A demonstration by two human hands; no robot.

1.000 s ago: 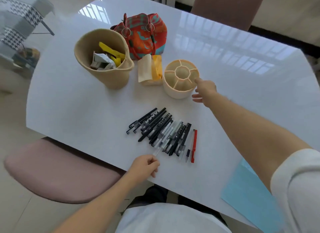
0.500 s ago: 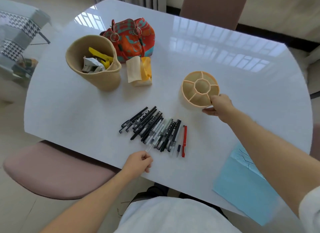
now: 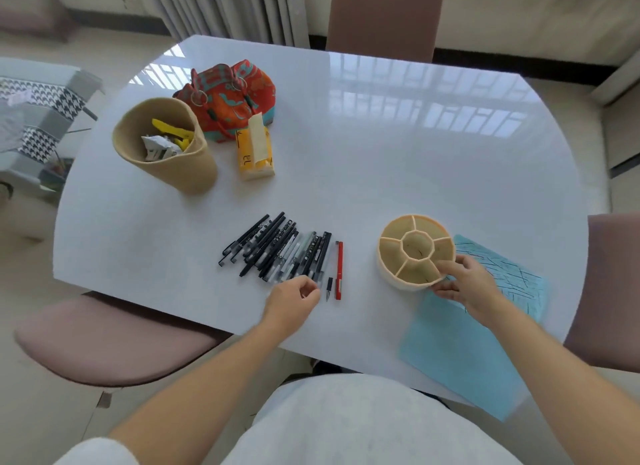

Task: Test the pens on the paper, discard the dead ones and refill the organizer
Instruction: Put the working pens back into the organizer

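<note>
Pens: loose heap of mostly black and clear barrels, lying fanned near the middle of the table's near edge; none stand in the organizer.
Red pen: lies alone just right of the heap, about square to the near edge; a small black cap or tip lies just beside its near end.
Organizer: round, tan, one centre well ringed by wedge compartments, all seen empty; upright toward the table's near right side, its near right rim over the paper's far corner.
Paper: light blue sheet at the near right corner of the table, overhanging the near edge; dark test scribbles on its far part.
Right hand: grasping the organizer's near right rim, thumb on the top edge, fingers around the outer wall.
Left hand: loosely curled at the heap's near end, fingertips at a pen end; blur hides whether it grips one.
Bin: tan basket, far left, holding crumpled paper and yellow scraps.
Bag: orange patterned, behind the bin.
Tissue pack: yellow, just right of the bin.
</note>
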